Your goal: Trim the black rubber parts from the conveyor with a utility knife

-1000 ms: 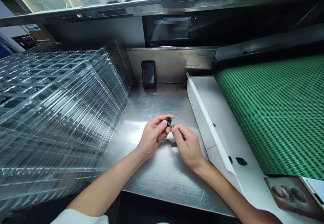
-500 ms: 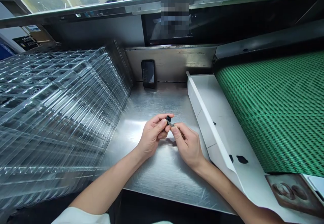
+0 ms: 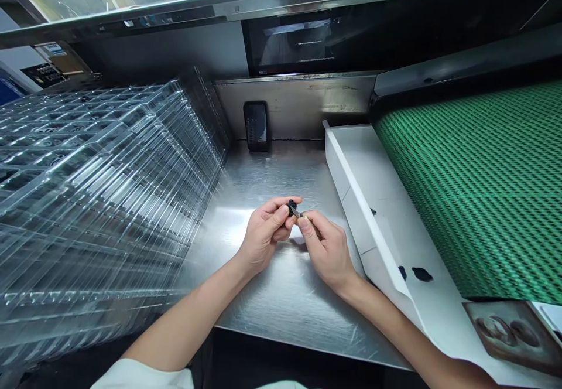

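Observation:
Over the middle of the metal table (image 3: 259, 301), my left hand (image 3: 266, 231) pinches a small black part (image 3: 292, 206) between thumb and fingers. My right hand (image 3: 325, 245) is closed on a small knife (image 3: 297, 212), of which only a short pointed metal blade shows. The blade's tip touches the black part or lies right in front of it; I cannot tell which. My fingers hide the knife's handle and much of the part.
Clear plastic trays (image 3: 144, 143) are stacked high on the left. A phone (image 3: 256, 126) leans against the back wall. On the right, a white chute (image 3: 373, 184) holds several flat black pieces (image 3: 422, 275), beside a green conveyor belt (image 3: 496, 190) and a brown block (image 3: 513, 331).
The blade has shifted slightly against the black part and its angle looks a little different. Both hands stay in nearly the same place. The whole view has moved very slightly.

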Available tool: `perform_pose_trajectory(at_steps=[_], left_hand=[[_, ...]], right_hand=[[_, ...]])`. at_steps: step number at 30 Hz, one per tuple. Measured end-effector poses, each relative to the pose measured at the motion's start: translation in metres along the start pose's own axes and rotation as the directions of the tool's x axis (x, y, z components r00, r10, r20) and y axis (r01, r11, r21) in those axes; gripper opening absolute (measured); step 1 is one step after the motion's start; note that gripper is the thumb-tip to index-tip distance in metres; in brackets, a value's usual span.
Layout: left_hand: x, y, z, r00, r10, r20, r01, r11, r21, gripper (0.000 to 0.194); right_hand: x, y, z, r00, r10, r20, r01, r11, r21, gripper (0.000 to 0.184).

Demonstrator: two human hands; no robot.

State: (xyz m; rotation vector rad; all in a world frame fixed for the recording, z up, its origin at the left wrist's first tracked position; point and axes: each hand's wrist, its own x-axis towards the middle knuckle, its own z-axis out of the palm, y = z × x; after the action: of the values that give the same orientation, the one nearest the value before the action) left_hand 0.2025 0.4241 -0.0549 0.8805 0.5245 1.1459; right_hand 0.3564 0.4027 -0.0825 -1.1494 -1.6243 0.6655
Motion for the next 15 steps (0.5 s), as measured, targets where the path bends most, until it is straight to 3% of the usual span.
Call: perform_pose_trajectory(at_steps=[15], left_hand=[[-0.0002, -0.0008, -0.0018, 1.000, -0.012, 0.016, 0.012, 1.000, -0.002, 0.028]], right_hand=[[-0.0001, -0.0018, -0.0004, 1.000, -0.015, 0.000, 0.015, 1.000, -0.003, 0.041]])
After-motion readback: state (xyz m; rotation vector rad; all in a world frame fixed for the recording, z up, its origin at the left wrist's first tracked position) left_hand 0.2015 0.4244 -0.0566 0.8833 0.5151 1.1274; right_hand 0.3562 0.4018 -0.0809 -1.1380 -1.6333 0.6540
